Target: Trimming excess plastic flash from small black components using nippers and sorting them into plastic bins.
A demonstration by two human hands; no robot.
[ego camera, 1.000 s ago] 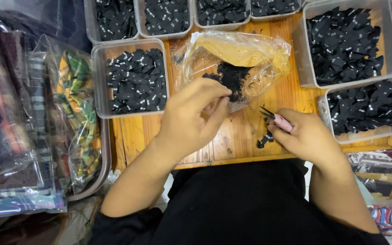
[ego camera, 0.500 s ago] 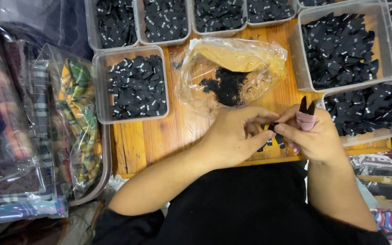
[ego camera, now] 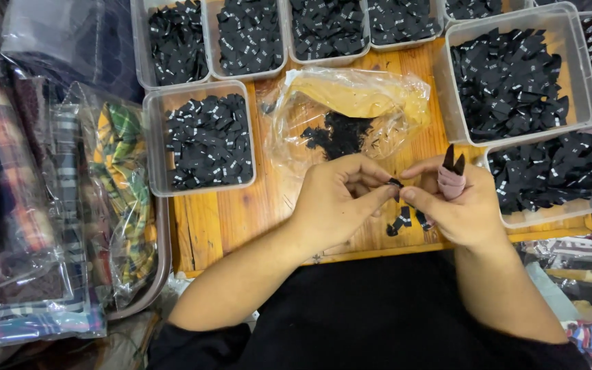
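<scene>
— Label, small, black (ego camera: 395, 183): where is it sitting in the head view?

— At the centre of the wooden board (ego camera: 220, 219), being pinched between both hands. Left hand (ego camera: 334, 199) is closing thumb and forefinger narrowly on it from 9 o'clock; right hand (ego camera: 457, 205) is meeting it from 3 o'clock, also gripping pink-handled snips (ego camera: 451, 177) pointing to 12.

— Surroundings?

— Loose labels (ego camera: 405, 220) are lying just below the hands at 6 o'clock. Clear plastic bag (ego camera: 351, 113) is resting at 12. Label-filled tubs: one (ego camera: 200, 137) at 10 o'clock, another (ego camera: 519, 72) at 2.
</scene>
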